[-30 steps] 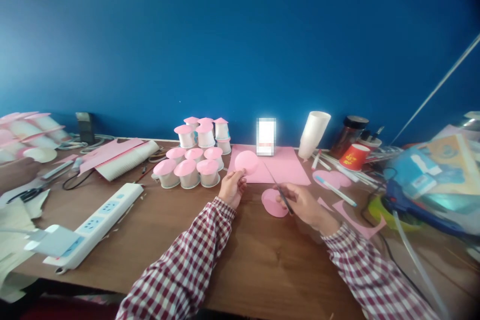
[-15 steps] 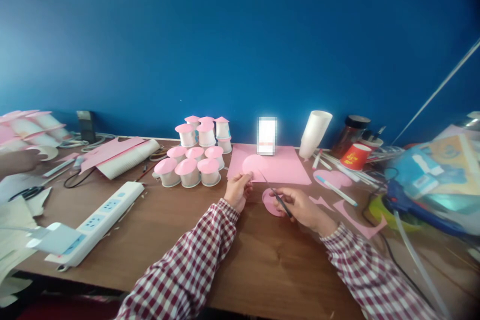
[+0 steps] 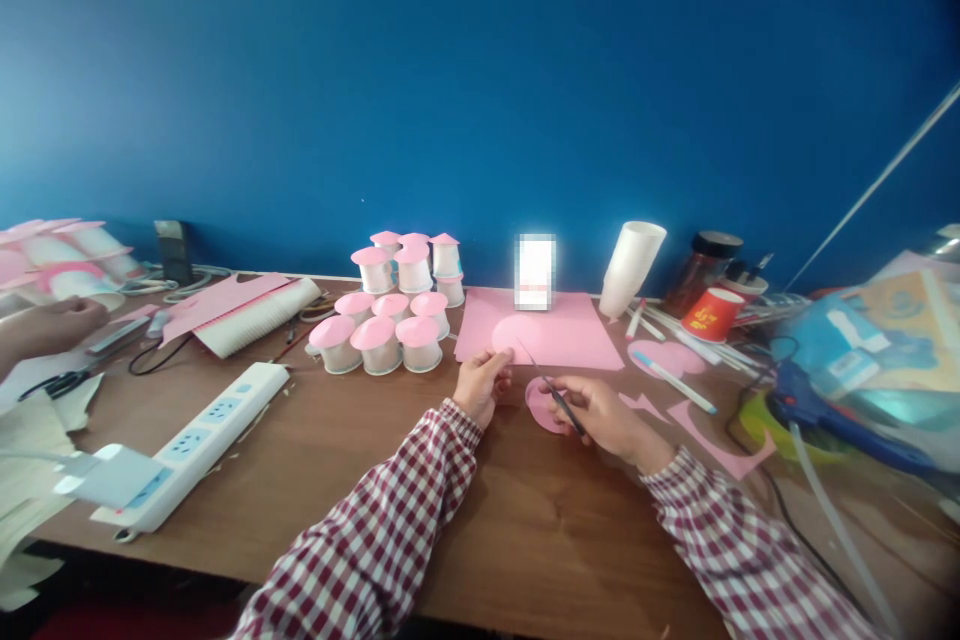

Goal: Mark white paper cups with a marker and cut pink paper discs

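Note:
My left hand (image 3: 482, 383) pinches the lower edge of a pink paper circle (image 3: 514, 331), holding it up over the pink sheet (image 3: 577, 340). My right hand (image 3: 600, 410) is closed round a pair of scissors (image 3: 551, 388), whose blades point up and left toward the circle. Under my right hand another pink paper circle (image 3: 538, 404) lies on the wooden table (image 3: 450, 500). Both my sleeves are red-and-white check.
Several white cups with pink paper tops (image 3: 390, 315) stand left of the sheet. A white power strip (image 3: 195, 445) lies at the left. A stack of white cups (image 3: 630, 265), a red cup (image 3: 709, 312), pens and pink scraps (image 3: 720, 440) lie right. Another person's hand (image 3: 52, 325) is at far left.
My left hand has lowered the pink circle and shifted it right, closer to the scissors. My right hand moved slightly up. The other person's hand at far left came further into view.

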A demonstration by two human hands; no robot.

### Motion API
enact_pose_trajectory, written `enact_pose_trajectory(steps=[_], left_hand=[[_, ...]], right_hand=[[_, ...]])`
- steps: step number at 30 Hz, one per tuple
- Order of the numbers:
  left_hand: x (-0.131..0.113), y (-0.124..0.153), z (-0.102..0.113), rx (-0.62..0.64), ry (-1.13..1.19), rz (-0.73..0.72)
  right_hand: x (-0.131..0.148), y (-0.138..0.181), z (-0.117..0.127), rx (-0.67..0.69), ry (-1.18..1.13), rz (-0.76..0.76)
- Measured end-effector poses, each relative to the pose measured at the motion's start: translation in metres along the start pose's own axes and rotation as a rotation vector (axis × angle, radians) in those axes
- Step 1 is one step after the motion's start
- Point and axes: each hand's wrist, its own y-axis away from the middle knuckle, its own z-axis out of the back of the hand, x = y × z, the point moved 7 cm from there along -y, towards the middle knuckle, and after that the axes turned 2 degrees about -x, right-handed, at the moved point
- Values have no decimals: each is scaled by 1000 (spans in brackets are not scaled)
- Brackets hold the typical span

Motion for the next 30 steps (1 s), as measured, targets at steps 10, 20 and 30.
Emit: enact_pose_trajectory(steps=[10,20,30], left_hand=[[0,0,0,2,-12,4],[0,0,-1,11,-20,-8],[0,0,-1,29,-32,-11]], right_hand=[[-2,0,0,7,2,16],[-4,-1,1,-7,-7,-7],[-4,-3,2,5,-67,24]])
